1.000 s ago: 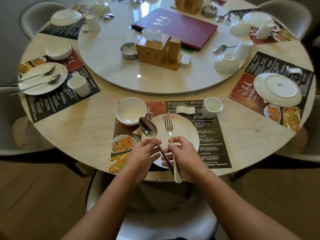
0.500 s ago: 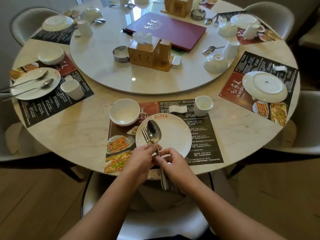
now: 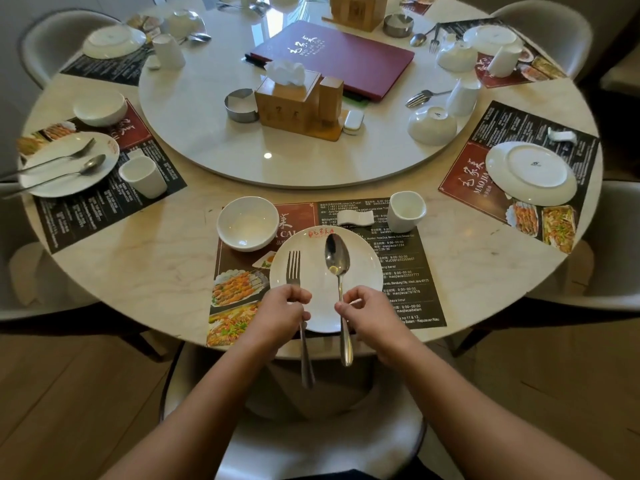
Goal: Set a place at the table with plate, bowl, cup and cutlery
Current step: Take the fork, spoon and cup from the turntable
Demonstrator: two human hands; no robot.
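A white plate [image 3: 315,306] lies on the dark placemat [image 3: 408,285] at the table's near edge. My left hand [image 3: 282,311] grips a fork [image 3: 293,268] by its handle, tines over the plate's left side. My right hand [image 3: 370,313] pinches a spoon [image 3: 337,254] by its handle, its bowl over the middle of the plate. Both handles stick out past the table edge. A white bowl [image 3: 247,223] stands on the mat at the plate's far left, and a white cup [image 3: 406,211] at its far right.
A small white cutlery rest [image 3: 356,218] lies between bowl and cup. A round turntable [image 3: 207,133] holds a wooden tissue box [image 3: 294,98], a red menu [image 3: 332,58] and spare dishes. Other place settings lie left [image 3: 69,164] and right [image 3: 531,173]. A chair seat [image 3: 398,434] is below me.
Fork and spoon were held together, crossed, over the plate's near left part. Now my hands have drawn apart, fork in the left and spoon in the right, side by side over the plate.
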